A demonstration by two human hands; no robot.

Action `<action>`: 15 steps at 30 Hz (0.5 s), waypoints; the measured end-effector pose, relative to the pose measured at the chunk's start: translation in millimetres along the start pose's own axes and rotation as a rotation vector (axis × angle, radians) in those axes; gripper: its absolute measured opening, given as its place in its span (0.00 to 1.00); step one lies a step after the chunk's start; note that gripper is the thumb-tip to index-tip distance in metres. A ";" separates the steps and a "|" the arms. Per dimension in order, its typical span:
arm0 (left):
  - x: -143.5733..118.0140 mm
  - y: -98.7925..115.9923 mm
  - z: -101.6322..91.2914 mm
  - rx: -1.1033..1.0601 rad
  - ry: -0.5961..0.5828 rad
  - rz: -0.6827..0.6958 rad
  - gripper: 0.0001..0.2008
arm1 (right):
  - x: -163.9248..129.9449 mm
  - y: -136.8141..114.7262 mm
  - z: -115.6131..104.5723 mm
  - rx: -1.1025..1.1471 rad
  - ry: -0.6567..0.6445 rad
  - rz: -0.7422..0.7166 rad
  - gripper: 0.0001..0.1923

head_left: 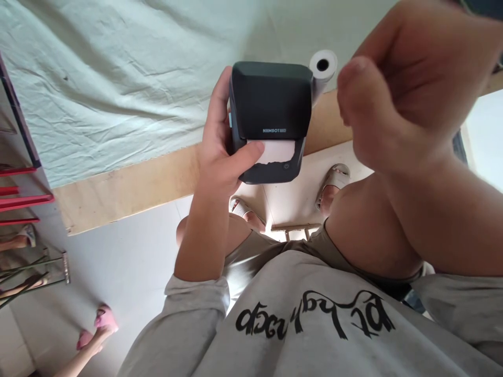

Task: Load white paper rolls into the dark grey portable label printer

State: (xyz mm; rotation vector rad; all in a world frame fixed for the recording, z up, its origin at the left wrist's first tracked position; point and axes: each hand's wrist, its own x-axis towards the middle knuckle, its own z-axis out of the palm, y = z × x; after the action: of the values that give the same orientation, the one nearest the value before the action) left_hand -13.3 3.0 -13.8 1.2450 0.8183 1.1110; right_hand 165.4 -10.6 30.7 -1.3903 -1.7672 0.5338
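Note:
My left hand (220,141) grips a black label printer (271,99) from its left side, with the thumb lying over the paper. A strip of white paper (278,152) with a ragged torn edge sticks out of the printer's front slot. My right hand (416,89) is raised to the right of the printer, apart from it, fingers curled and thumb pressed in. Whatever it may hold is hidden from view. Between the hands, a white paper roll (321,84) with a dark core shows behind the printer's right edge.
A pale green cloth (129,78) covers the table, whose wooden edge (157,180) runs in front of me. Red-edged shelving or frame (27,199) stands at the left. On the floor at lower left is another person's foot in a pink slipper (105,317).

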 end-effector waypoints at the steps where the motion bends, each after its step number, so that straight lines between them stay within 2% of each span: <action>1: -0.7 1.8 2.2 -0.010 0.011 -0.004 0.30 | -0.2 0.7 0.1 -0.015 -0.033 0.014 0.21; 5: -2.4 9.2 9.8 -0.051 0.081 -0.036 0.21 | 1.9 10.2 4.6 -0.103 -0.352 0.167 0.32; 7: -1.8 10.6 10.8 -0.052 0.087 -0.113 0.17 | 3.4 15.4 8.3 -0.117 -0.444 0.216 0.35; 10: 0.5 9.1 10.6 -0.103 0.086 -0.185 0.18 | 4.9 19.9 12.5 -0.150 -0.472 0.243 0.38; 15: 2.0 6.1 10.9 -0.145 0.111 -0.119 0.14 | 8.1 17.8 14.1 -0.148 -0.532 0.291 0.38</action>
State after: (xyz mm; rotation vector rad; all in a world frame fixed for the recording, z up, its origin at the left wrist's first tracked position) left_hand -3.7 1.4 -5.8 1.0094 0.8679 1.1298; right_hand 164.3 4.5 12.0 -1.7372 -2.0561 1.0226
